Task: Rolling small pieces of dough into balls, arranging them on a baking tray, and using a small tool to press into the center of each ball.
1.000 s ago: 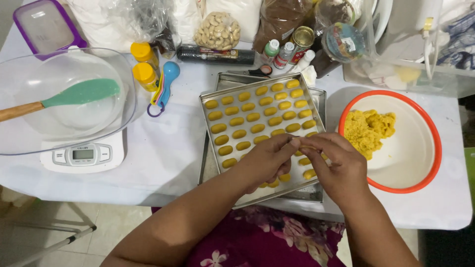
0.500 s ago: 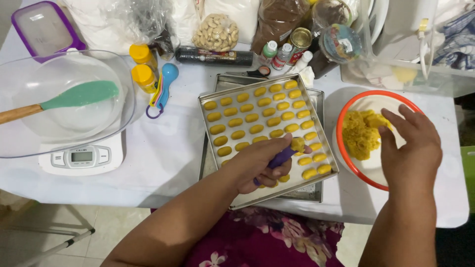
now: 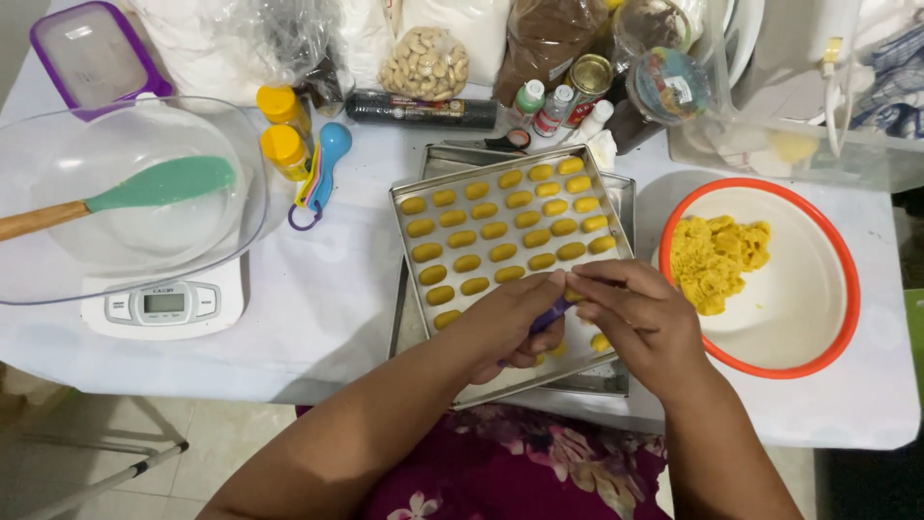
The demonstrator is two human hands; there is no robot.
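Head view: both hands meet over the near right part of the metal baking tray (image 3: 409, 207), fingertips touching. The left hand (image 3: 505, 323) is closed around a small purple tool (image 3: 551, 314), of which only a short section shows between the fingers. The right hand (image 3: 640, 313) pinches toward the same spot, thumb and forefinger brought together at a small yellow dough piece (image 3: 573, 295) just above the tray surface; whether that piece rests on the tray or is held clear cannot be told. The tray sits at table centre on the white tablecloth (image 3: 318, 299) and carries rows of oval yellow dough pieces (image 3: 496, 229), laid in diagonal lines and not touching one another. A second tray (image 3: 626, 193) lies underneath, its edge visible on the right side. Just right of the trays stands an orange-rimmed white bowl (image 3: 847, 289) containing a lump of yellow dough (image 3: 717, 258). Left of the tray, well apart, a clear glass bowl (image 3: 38, 279) rests on a white kitchen scale (image 3: 164, 306), with a green spatula (image 3: 159, 185) with a wooden handle lying inside. A set of coloured measuring spoons (image 3: 322, 173) lies between the glass bowl and the tray.
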